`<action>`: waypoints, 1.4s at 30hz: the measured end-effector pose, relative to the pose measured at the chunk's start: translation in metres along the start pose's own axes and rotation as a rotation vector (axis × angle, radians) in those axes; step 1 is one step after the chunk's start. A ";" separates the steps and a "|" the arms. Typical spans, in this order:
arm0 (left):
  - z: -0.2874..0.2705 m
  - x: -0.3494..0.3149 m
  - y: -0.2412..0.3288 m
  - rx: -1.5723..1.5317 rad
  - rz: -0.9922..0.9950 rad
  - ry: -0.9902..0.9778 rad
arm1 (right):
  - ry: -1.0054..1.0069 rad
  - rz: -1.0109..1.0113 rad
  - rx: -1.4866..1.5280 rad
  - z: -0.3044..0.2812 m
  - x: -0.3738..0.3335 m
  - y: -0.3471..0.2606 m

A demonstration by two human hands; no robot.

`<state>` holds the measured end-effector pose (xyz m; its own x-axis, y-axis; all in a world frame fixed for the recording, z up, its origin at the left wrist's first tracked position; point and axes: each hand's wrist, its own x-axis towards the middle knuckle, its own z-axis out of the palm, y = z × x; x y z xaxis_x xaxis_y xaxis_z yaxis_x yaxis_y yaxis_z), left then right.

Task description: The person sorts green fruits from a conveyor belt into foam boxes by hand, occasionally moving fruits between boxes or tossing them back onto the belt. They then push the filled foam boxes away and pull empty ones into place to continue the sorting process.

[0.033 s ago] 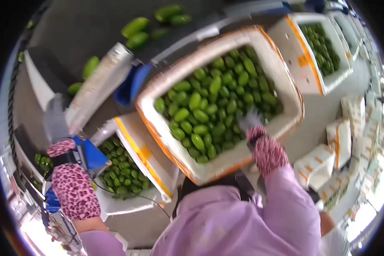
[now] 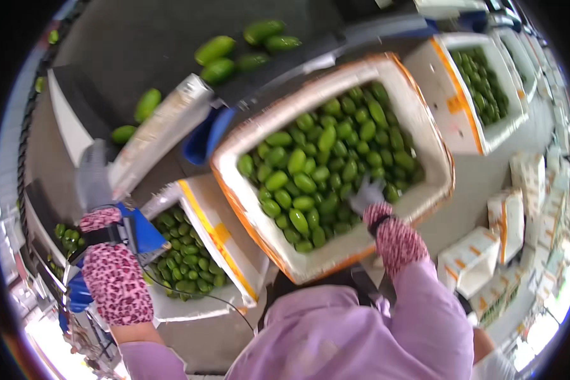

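My right hand (image 2: 366, 194), in a pale grey glove, rests on the fruit inside a large white foam box (image 2: 438, 158) with an orange taped rim. Its fingers look apart, and I see nothing held in them. The box is filled with green oblong fruit (image 2: 304, 183), like small cucumbers. At the left, my left hand (image 2: 94, 177) is stretched out in a grey glove, somewhat blurred, beside a white divider (image 2: 161, 136). Its fingers look extended with nothing visible in them. Both forearms wear pink patterned sleeves and black wrist straps.
Larger green fruit (image 2: 216, 49) lie on a dark surface beyond the box. A second foam box (image 2: 225, 244) of fruit stands lower left, another (image 2: 459, 104) at upper right. Blue flaps (image 2: 218, 130) hang by the divider. Several white boxes (image 2: 468, 256) stand at right.
The whole view has shifted slightly, so the boxes appear lower and a little farther right. My right hand has moved a bit left over the fruit; my left hand stays by the divider.
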<state>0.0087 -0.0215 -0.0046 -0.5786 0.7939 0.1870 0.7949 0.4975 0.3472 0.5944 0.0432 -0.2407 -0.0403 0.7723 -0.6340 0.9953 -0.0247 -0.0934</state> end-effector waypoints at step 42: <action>-0.005 -0.017 0.081 -0.155 -0.072 0.568 | 0.222 -1.534 -0.116 -0.302 0.040 -0.430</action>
<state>0.0815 0.0036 0.0250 -0.6711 0.4270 0.6060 0.7389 0.4522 0.4996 0.1908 0.2767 0.0056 -0.9873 0.0862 0.1337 0.0155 0.8885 -0.4586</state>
